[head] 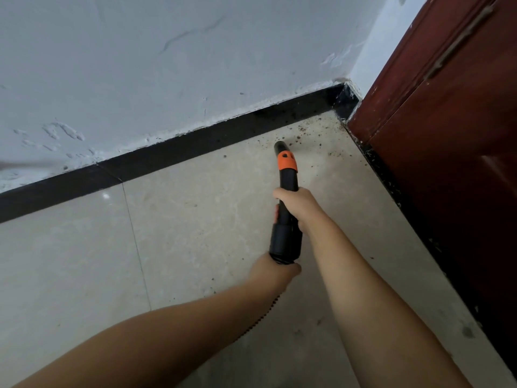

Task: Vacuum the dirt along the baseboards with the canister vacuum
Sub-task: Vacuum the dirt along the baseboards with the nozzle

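A black vacuum nozzle (286, 177) with an orange collar points down at the beige tiled floor, its tip close to the black baseboard (195, 147). My right hand (298, 204) grips the nozzle tube around its middle. My left hand (275, 271) holds the hose end just below the nozzle's wide black cuff; its fingers are hidden beneath. Dark dirt specks (310, 130) lie scattered on the floor in the corner ahead of the tip. The canister itself is out of view.
A dark red wooden door (447, 121) stands along the right, with grime along its foot. A scuffed white wall (167, 65) rises above the baseboard. The ribbed hose (260, 320) runs under my left forearm. A few crumbs lie on the tiles near my arms.
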`<state>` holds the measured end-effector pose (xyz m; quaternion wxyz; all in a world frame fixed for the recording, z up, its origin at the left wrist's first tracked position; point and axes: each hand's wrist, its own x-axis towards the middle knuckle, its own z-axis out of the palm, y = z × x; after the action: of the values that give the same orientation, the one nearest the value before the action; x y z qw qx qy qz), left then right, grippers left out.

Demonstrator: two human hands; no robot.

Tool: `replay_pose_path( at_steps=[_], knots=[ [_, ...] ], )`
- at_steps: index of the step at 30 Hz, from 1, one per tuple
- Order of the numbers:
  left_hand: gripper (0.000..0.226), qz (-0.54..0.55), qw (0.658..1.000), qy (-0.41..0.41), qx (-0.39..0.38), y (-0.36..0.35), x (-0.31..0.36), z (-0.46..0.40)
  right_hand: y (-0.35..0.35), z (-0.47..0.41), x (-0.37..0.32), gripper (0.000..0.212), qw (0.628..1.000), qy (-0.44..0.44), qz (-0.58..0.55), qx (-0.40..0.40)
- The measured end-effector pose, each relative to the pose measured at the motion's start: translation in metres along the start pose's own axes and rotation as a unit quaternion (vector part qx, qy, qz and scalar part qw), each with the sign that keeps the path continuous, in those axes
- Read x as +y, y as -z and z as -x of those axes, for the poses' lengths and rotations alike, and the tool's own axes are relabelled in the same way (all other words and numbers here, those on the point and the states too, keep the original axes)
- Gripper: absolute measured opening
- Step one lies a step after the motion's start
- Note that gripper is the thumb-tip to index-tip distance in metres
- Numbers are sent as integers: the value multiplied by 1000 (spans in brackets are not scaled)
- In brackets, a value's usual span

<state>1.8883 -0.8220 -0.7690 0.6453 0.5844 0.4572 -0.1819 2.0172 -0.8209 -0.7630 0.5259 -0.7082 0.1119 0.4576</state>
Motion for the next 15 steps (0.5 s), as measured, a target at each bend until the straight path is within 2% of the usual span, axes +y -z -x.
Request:
replay_pose_path(
  at_steps=[8,11,15],
  knots=[
    [16,-96,993,3,-74,-22,18,-8,52,0,9,13,987,-6,-116,111],
    [33,-97,991,8,-88,-40,27,-11,74,1,7,11,986,-12,-110,125],
    [29,-76,993,6,-89,-53,36,-19,88,-11,-1,10,988,-15,-101,118]
  ],
)
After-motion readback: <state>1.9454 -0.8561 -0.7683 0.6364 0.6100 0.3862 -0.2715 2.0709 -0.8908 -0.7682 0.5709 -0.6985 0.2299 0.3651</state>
